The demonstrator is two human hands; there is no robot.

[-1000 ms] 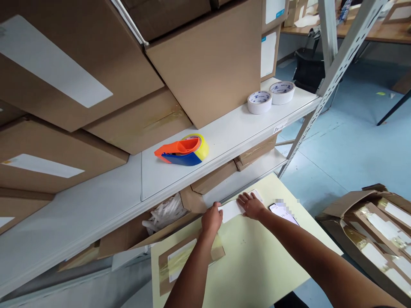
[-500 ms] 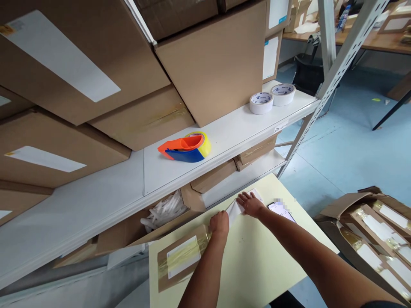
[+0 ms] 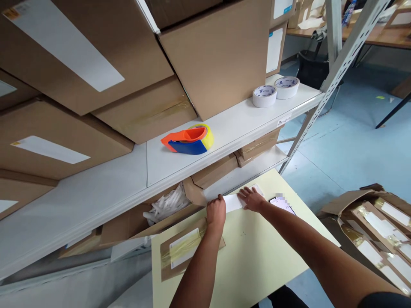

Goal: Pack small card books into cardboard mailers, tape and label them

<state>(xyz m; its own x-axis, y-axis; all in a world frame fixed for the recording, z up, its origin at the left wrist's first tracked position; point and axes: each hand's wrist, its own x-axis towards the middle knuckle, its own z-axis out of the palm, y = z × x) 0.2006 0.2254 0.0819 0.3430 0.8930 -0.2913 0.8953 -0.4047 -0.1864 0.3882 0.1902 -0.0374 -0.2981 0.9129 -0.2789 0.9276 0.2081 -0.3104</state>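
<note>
A strip of white paper (image 3: 232,203) lies along the far edge of the small pale yellow table (image 3: 253,256). My left hand (image 3: 216,212) is closed on the strip's left end, its fingers curled around the edge. My right hand (image 3: 252,199) lies flat on the strip farther right, fingers spread, pressing on it. Beyond those fingers a bit of the paper shows. Left of my left forearm is a flat cardboard parcel (image 3: 167,273) with a white label under yellowish tape. A phone (image 3: 282,205) with a lit screen rests just right of my right hand.
Above the table runs a white shelf (image 3: 231,124) with an orange and blue tape dispenser (image 3: 189,143), two white tape rolls (image 3: 265,97) and large cardboard boxes (image 3: 221,64). An open box of white strips (image 3: 168,205) sits below. At right, an open carton (image 3: 334,209) holds labelled parcels.
My left hand has moved slightly left and away from me with the paper's end. The strip, creased and raised before, now stretches flatter between my hands. The right hand stays on it.
</note>
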